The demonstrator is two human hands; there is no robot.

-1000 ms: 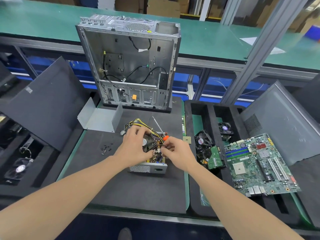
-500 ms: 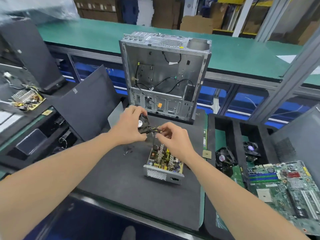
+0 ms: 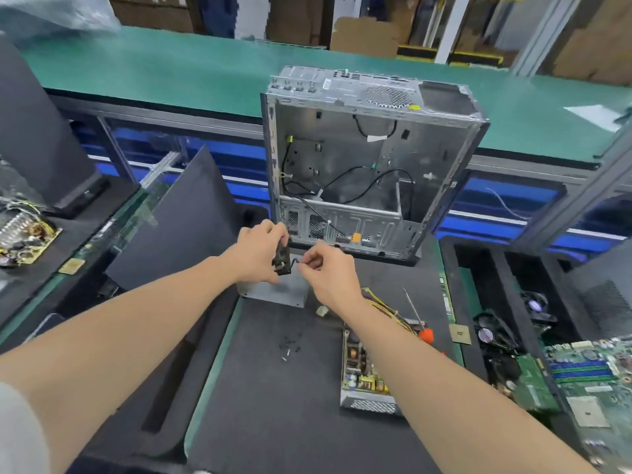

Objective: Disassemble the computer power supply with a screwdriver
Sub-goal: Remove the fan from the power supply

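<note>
While the left hand (image 3: 260, 251) grips a small black fan (image 3: 282, 260) up in the air, the right hand (image 3: 325, 271) pinches the thin black lead (image 3: 297, 261) trailing off it, fingertips curled on the wire. Both hover over a grey metal cover (image 3: 277, 293) lying on the table (image 3: 273, 422), in front of the gutted computer case (image 3: 369, 159). The power supply (image 3: 366, 374) sits open under the right forearm, board and coils exposed, yellow wires (image 3: 383, 307) spilling from its far end. The screwdriver (image 3: 415, 314) lies just beside those wires, and loose screws (image 3: 289, 347) are scattered to the left. This looks like the fan-removal step. Next, I'd say, the fan wants setting aside, then the screwdriver picked up for the board.
</note>
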